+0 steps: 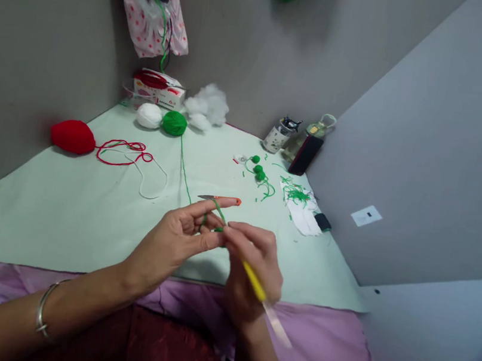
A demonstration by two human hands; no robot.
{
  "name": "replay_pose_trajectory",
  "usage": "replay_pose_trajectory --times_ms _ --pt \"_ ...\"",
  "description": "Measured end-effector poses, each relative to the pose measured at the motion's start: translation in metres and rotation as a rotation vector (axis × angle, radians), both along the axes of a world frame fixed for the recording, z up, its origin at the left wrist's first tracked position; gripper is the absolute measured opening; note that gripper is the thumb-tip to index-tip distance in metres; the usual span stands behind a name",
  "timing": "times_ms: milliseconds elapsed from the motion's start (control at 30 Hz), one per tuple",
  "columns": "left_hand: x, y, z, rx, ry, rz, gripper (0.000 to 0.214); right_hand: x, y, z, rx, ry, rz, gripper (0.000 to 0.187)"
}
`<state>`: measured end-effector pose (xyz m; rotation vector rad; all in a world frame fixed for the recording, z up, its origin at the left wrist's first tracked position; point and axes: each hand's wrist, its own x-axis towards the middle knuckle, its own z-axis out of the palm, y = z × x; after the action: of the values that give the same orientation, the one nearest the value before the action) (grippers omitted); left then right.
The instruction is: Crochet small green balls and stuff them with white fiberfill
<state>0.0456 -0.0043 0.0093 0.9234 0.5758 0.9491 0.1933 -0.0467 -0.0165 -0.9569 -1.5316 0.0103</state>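
Observation:
My left hand (178, 237) is raised over the near edge of the pale green table (60, 208), index finger stretched out, with green yarn (218, 208) looped over its fingers. That strand runs back across the table to a green yarn ball (174, 123). My right hand (250, 266) pinches a yellow-handled crochet hook (258, 292) and holds its tip at the yarn loop by my left fingers. The hook's tip is hidden behind the fingers. Small scissors (207, 197) lie on the table just beyond my left index finger.
A red yarn ball (73, 137) with a loose red strand (125, 152) lies left. A white yarn ball (149, 115), white stuffing (211, 103) and a box (159, 89) sit at the back. Small green crocheted pieces (258, 171), yarn scraps (297, 195), a tin (277, 136) and a bottle (307, 145) are right.

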Motion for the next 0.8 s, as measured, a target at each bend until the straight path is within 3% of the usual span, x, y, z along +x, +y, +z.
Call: replay_pose_trajectory --times_ms 100,167,300,467,667,800 --pt "-0.0007 0.0046 0.0021 -0.195 -0.096 -0.136 0.046 0.0017 0.0 -0.0016 0.123 -0.1 -0.083 0.036" --pt "-0.0022 0.0081 0.0033 -0.264 -0.135 -0.167 0.036 0.0048 0.0013 0.0008 0.069 0.053 -0.04 0.03" --pt "-0.0048 0.009 0.0015 -0.162 -0.093 -0.094 0.034 0.0079 0.0044 0.0055 -0.137 0.4 0.149 0.022" --pt "-0.0036 0.0034 -0.0002 -0.032 -0.002 -0.085 0.042 0.0046 0.0053 0.0035 -0.176 0.365 0.182 0.018" --pt "-0.0017 0.0043 0.0027 -0.052 0.007 -0.09 0.052 0.0045 0.0031 0.004 -0.178 0.34 0.181 0.019" --pt "-0.0052 0.0068 0.0038 -0.133 -0.034 -0.154 0.053 0.0077 0.0044 0.0063 -0.211 0.464 0.181 0.018"
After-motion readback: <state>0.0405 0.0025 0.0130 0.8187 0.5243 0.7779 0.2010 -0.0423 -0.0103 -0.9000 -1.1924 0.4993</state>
